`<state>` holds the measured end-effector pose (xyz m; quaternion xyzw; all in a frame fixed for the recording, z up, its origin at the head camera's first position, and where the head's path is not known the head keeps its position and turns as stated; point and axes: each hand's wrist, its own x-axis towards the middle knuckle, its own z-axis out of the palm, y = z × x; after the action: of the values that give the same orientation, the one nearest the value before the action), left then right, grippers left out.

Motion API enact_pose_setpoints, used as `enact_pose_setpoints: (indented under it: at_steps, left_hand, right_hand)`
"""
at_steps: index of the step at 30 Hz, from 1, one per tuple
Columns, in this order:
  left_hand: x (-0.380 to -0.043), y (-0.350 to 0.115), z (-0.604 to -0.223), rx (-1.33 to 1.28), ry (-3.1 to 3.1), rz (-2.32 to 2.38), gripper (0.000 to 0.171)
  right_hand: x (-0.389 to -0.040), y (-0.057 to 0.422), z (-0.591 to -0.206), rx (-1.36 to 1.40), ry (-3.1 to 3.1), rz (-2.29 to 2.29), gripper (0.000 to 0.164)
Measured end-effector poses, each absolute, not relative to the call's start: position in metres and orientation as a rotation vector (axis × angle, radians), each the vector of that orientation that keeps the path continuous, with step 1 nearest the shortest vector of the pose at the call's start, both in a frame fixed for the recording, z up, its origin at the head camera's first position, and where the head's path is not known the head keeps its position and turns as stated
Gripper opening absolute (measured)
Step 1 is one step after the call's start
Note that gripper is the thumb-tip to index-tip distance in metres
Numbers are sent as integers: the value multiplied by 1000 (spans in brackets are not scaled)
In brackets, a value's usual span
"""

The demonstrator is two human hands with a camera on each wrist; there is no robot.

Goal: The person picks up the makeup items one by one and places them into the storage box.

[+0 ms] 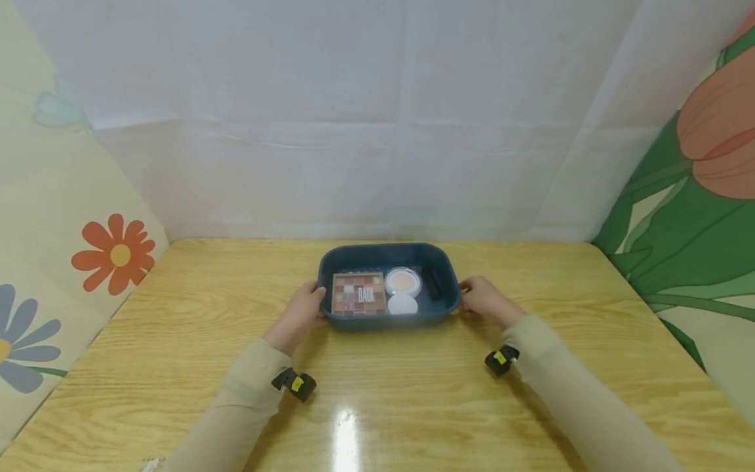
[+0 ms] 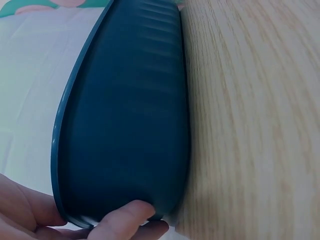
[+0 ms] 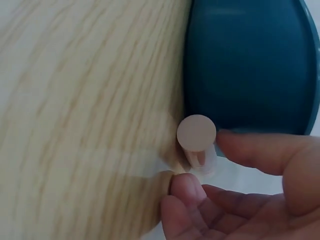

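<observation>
A dark blue rectangular bin [image 1: 389, 323] sits on the table. Inside it lie an eyeshadow palette [image 1: 348, 305] marked "BACK", an opened round compact [image 1: 404, 282] with its white lower half showing, and a slim black tube [image 1: 432, 283]. My left hand [image 1: 297, 313] grips the bin's left end, digits on both sides of its wall. At the right end is my right hand [image 1: 486, 300], beside a small cosmetic tube [image 3: 196, 133] with a flat pinkish cap. Its thumb tip meets the cap's edge, while the half-bent fingers lie below with a gap to the cap.
The wood-grain table [image 1: 383, 373] carries the bin near its far side. A white cloth [image 1: 354, 131] hangs behind, and flower-printed panels [image 1: 678, 262] flank both sides. Each wrist wears a small black camera [image 1: 302, 387].
</observation>
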<state>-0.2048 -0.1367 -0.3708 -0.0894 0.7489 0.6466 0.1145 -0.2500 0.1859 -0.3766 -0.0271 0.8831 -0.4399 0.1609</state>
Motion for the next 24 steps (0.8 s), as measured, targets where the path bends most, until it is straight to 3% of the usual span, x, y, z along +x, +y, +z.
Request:
enact_pose_setpoints:
  at_steps: [5, 24]
  left_hand:
    - [-204, -137, -371, -256, 2189, 1906, 47]
    - [-204, -136, -370, -253, 2195, 1895, 46]
  right_hand:
    - [-251, 184, -380, -68, 2531, -1257, 49]
    - [-246, 191, -379, -101, 2613, -1070, 19]
